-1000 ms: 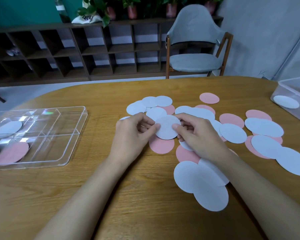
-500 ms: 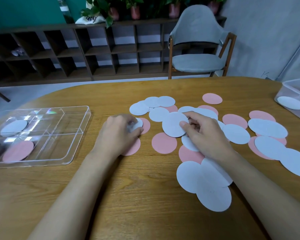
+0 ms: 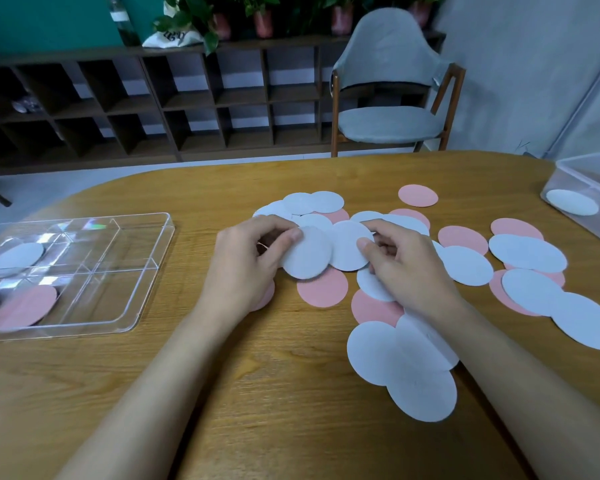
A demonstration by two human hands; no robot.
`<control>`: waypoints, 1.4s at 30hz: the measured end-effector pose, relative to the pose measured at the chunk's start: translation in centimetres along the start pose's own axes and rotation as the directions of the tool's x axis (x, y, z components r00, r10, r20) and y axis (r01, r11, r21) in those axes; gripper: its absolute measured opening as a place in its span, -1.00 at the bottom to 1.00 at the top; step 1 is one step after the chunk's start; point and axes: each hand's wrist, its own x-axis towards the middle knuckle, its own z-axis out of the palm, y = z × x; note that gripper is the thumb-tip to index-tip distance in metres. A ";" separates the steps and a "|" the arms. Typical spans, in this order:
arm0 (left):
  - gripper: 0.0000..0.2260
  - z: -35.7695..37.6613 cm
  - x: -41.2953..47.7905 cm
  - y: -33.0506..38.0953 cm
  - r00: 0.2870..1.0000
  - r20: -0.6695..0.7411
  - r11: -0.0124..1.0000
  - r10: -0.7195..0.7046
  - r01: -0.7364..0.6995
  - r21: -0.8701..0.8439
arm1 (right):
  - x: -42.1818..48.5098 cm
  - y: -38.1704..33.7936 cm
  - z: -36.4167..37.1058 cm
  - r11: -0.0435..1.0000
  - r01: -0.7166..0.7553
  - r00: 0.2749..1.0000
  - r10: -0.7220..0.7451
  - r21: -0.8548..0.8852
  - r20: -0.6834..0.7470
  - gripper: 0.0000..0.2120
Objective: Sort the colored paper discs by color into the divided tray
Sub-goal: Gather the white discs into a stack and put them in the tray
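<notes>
Now I have the left hand pinching a white disc by its edge. The thumb is on top and the fingers curl under, so that hand is closed on the paper. Just to its right, the right hand pinches a second white disc, with its thumb pressed on the near edge. The two discs overlap a little between the hands. Both look raised off the pile, but I cannot tell how high.

Right under the hands, a pink disc lies flat on the tabletop. More loose discs, white and pink, are spread behind the hands, to the right of the right hand, and by its wrist. Many lie on top of each other.

Well off to the left of the left hand sits the divided tray. It has a sorted white disc in a far part and a sorted pink disc in a near part. Far to the right of the right hand is a clear box holding a lone disc.

I think this is the picking-up step, and only a little of the sorting is done. Next I would put both white discs in the left hand and carry them left to the part with the white one. The paper looks thin and bendy, so I would hold it softly and watch that no pink disc comes along.
</notes>
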 end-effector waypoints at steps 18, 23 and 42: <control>-0.68 3.0 -0.8 -0.5 0.997 0.072 0.990 0.026 -0.035 0.133 | 0.0 -0.3 -0.7 0.997 0.071 0.993 -0.068 -0.025 0.099 -0.83; -0.43 3.0 0.1 -2.2 0.944 0.329 0.917 0.025 -0.153 0.368 | 0.2 0.1 -0.9 0.997 0.026 0.999 -0.025 -0.071 0.026 -0.84; -0.77 1.9 0.2 -1.6 0.963 0.185 0.813 0.193 -0.263 0.519 | 0.3 -0.2 -0.9 0.994 -0.055 0.998 0.055 -0.092 -0.007 -0.76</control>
